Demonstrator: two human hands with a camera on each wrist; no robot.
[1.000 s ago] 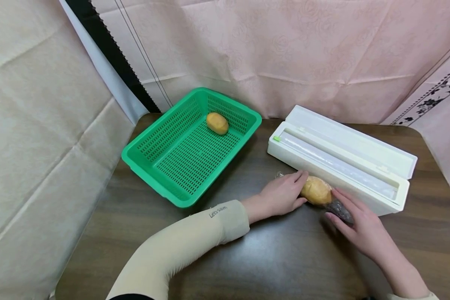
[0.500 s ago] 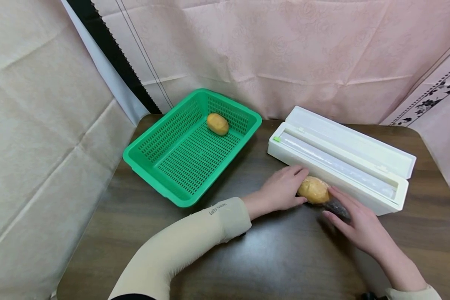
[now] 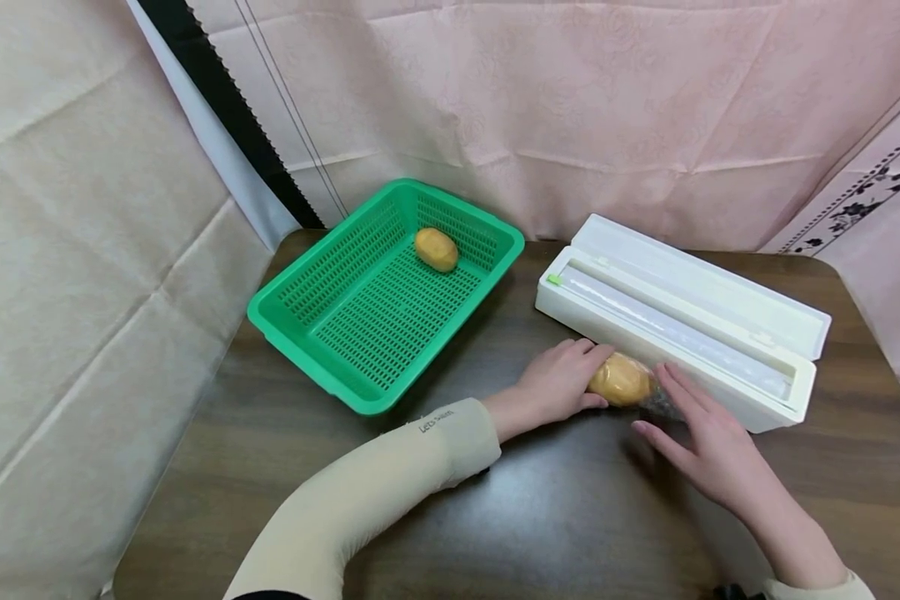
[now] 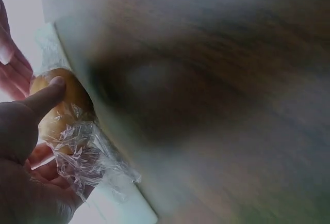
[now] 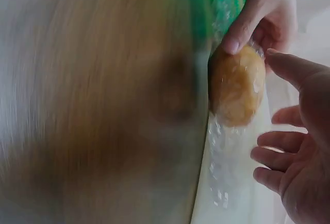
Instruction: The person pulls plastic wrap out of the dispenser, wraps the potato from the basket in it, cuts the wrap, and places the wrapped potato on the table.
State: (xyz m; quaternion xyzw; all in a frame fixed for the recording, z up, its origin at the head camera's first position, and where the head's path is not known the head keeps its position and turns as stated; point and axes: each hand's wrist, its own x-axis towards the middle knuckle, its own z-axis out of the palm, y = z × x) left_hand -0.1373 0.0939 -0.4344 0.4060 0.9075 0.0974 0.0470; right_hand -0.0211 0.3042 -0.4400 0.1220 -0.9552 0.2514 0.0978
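Note:
A potato [image 3: 621, 380] wrapped in clear cling film lies by the front side of a white cling film box [image 3: 675, 325]. My left hand [image 3: 558, 382] grips its left end, with the thumb laid across the potato [image 4: 75, 92] in the left wrist view. Crumpled cling film [image 4: 82, 154] bunches at the end near that hand's fingers. On the other side, my right hand [image 3: 708, 446] has its fingers spread apart beside the potato's right end and holds nothing. More loose film [image 5: 219, 157] trails from this end in the right wrist view.
A green plastic basket [image 3: 337, 387] stands at the left back of the brown wooden table [image 3: 570, 525], with another potato [image 3: 436, 249] inside. The box's lid [image 3: 720, 283] is folded back, showing the film roll. Pink cloth [image 3: 540, 100] hangs behind.
The wrapped potato has shifted slightly left along the box with my left hand. My right hand has moved a little left too, its fingers spreading wider.

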